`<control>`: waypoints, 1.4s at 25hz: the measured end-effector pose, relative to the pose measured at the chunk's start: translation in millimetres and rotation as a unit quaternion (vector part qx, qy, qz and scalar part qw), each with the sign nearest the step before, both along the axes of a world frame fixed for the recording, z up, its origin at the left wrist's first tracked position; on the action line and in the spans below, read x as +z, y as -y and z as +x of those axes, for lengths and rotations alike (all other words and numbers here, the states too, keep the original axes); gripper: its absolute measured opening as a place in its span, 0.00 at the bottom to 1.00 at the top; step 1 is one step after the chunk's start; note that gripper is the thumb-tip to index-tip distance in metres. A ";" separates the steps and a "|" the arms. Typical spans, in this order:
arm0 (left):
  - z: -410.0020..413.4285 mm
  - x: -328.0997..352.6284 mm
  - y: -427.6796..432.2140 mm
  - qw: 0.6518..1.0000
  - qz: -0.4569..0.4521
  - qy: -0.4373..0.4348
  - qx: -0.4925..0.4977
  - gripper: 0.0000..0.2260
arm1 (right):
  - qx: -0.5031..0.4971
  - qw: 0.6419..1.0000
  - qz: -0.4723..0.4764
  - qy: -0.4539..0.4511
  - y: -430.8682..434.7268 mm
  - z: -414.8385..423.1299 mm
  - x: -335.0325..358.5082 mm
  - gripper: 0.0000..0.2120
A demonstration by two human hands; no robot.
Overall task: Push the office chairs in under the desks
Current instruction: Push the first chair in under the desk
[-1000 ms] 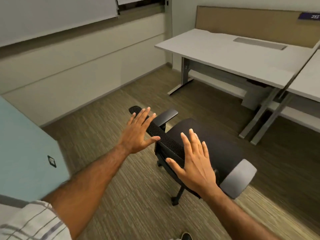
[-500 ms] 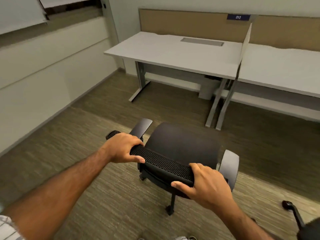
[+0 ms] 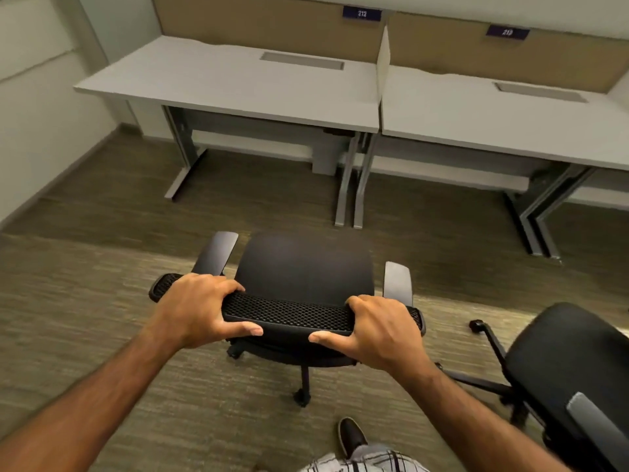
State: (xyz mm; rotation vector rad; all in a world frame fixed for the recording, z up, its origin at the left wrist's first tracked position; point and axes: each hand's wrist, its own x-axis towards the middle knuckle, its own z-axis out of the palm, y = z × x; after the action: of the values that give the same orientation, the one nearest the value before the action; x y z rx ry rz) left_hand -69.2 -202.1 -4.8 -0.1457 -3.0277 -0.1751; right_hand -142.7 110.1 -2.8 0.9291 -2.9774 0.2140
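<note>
Squarely desk-facing office chair (image 3: 304, 267), both hands gripping backrest ends

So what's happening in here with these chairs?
A person is tidying the office chairs. Both the left hand and the right hand grip the mesh backrest top of a black chair, which faces the desk labelled 212 but stands short of it, not yet under. A second chair stands off to the right, untouched.

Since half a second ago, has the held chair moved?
Yes. The chair has rolled and turned toward the left desk, now facing it squarely; both hands still grip its backrest.
</note>
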 end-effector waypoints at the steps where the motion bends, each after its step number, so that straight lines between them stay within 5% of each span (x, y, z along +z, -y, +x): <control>1: -0.4 0.4 0.5 1.000 0.004 0.000 0.006 0.45 | 0.006 1.000 -0.001 -0.005 1.7 -3.2 -0.3 0.43; 22: -129.6 9.2 -37.8 0.980 0.050 0.041 0.189 0.47 | 0.177 0.984 -0.015 -0.025 18.0 -250.9 -5.4 0.48; 35: -271.9 -5.6 116.3 0.983 0.050 0.029 0.172 0.44 | 0.144 0.986 -0.030 -0.073 169.2 -396.6 -12.7 0.47</control>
State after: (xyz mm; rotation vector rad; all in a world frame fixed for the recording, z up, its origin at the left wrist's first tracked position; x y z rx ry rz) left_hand -341.1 -318.4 -10.5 0.3943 -3.0301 -0.3028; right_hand -539.3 -59.1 -15.4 1.3038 -2.6806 0.2265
